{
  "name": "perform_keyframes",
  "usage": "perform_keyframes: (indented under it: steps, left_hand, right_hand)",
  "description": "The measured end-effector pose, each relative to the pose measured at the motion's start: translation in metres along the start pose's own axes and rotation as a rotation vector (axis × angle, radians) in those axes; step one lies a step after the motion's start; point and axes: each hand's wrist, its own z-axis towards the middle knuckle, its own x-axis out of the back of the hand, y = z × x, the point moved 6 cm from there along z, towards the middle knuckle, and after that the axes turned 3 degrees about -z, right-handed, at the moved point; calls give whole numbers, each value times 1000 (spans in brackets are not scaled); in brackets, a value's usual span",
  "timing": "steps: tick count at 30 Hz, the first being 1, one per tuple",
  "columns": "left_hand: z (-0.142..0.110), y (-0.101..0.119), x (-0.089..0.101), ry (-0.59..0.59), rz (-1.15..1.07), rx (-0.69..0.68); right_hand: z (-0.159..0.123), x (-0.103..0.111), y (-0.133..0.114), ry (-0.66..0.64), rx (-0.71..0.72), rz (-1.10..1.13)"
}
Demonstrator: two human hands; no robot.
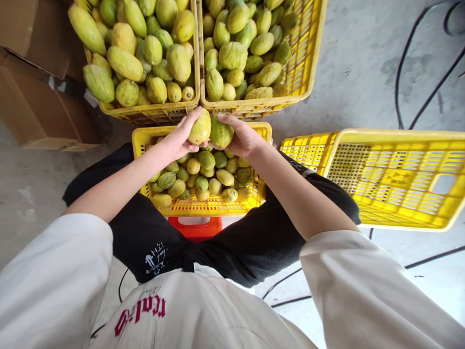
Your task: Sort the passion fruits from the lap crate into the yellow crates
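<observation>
My left hand (182, 137) is closed around a yellow-green fruit (201, 128), its thumb along the fruit's upper left side. Beside it my right hand (242, 136) grips a darker green fruit (221, 133) with a bumpy skin. Both fruits are held side by side above the near yellow crate (203, 209), which sits between my knees. Inside that crate lie several smaller green and yellow fruits (208, 161). They look like lemons or a similar fruit; the exact kind is unclear. The fingers beneath the held fruits are partly hidden.
Two yellow crates stand ahead, with larger fruits (178, 63) at left and greener fruits (232, 55) at right. An empty yellow crate (394, 177) lies to the right. Cardboard boxes (39, 102) stand at left. Black cables (399, 77) run over the floor.
</observation>
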Motion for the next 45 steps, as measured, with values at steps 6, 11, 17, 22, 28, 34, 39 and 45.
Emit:
perform_keyframes:
  steps: [6,11,17,22,28,34,39,45]
  left_hand:
    - [1,8,-2,-15,-143,13]
    - [3,14,1,-25,-274,-40]
    - [-7,16,-3,-21,-243,-69]
    - [-3,9,0,2,-230,-2]
    - [-1,13,-1,15,-146,-45]
    - [1,10,2,31,-103,-51]
    - [-4,14,0,54,-103,-39]
    - [-12,25,1,-10,-199,-91]
  right_hand:
    - [-8,4,-15,-76,35,33]
    - [-10,5,-24,-15,114,-17]
    - [-6,0,-24,21,140,-41]
    - [-6,-5,-20,-10,108,-68]
    - [-5,-6,-13,-94,84,-120]
    - [-6,-3,-13,-68,56,-81]
    - [-7,-2,-20,-82,95,-28]
    - [-2,10,-23,-42,149,-4]
